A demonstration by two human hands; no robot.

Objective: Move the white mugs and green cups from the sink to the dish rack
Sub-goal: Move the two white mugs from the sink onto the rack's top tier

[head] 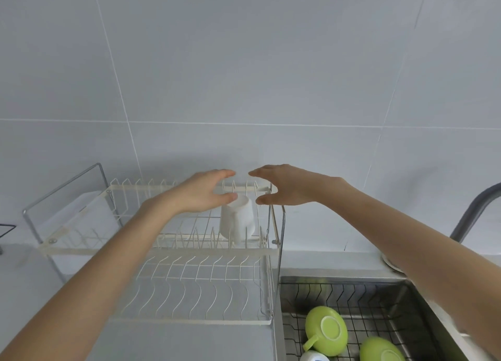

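A white mug [238,221] stands upside down on the upper tier of the cream wire dish rack [189,249], near its right end. My left hand [202,192] hovers just above and left of the mug, fingers spread, its thumb close to the mug's base. My right hand [282,188] is held open to the mug's upper right, holding nothing. Down in the steel sink [401,301] lie two upturned green cups [326,331] [381,350] on a black wire grid. The rim of another white mug [313,356] peeks in at the bottom edge.
A grey faucet [474,211] rises at the far right behind my right forearm. The rack's lower tier [195,287] holds nothing. A tiled wall stands close behind the rack. A chrome frame [65,187] borders the rack's left end.
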